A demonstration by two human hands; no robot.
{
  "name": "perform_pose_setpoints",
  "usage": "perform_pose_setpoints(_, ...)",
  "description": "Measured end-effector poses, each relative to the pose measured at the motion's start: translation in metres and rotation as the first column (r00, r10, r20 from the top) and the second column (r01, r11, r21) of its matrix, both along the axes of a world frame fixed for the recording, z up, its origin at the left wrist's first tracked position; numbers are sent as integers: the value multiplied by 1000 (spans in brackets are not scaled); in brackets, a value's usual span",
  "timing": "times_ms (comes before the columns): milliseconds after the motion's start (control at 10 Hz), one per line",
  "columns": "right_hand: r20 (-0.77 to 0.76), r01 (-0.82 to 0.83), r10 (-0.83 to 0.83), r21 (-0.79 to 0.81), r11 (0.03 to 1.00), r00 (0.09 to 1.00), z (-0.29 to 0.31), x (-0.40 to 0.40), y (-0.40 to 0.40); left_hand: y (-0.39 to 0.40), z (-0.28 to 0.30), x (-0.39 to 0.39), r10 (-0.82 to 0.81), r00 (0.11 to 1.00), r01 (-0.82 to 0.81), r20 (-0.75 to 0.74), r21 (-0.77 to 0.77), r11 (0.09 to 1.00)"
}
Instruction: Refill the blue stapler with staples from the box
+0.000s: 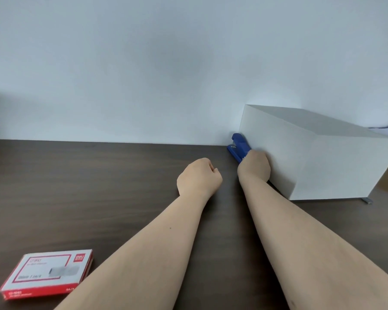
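Since the right hand [254, 164] is seen from behind, its fingers are hidden, so I can't tell if they're actually gripping the blue stapler [238, 147] or just resting against it. Only the stapler's far end shows past the knuckles; the near part is covered by the hand. It lies on the dark bench [87, 175], squeezed right against the left face of a big white box [311, 157] and close to the pale wall [166, 74]. The left hand [198, 176] is loosely clenched, holding nothing, just left of the right one. The staple box [46, 272], red and white, lies closed at the near left, well apart from the stapler, its print too blurry to read. The white box's right side is cut off by the frame. Plenty of bare bench between the two.
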State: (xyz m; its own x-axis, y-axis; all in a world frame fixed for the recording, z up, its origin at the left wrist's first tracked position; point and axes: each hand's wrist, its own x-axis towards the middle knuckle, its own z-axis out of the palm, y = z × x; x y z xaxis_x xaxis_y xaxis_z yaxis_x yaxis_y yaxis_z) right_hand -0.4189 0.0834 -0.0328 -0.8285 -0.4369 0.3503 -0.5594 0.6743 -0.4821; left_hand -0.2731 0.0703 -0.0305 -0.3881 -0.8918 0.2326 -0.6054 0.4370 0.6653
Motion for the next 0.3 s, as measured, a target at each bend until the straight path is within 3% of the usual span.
perform_pose_setpoints(300, 25, -168, 168, -8, 986, 985, -2, 23, 40, 19, 4, 14, -58, 998, 58, -2, 42, 997)
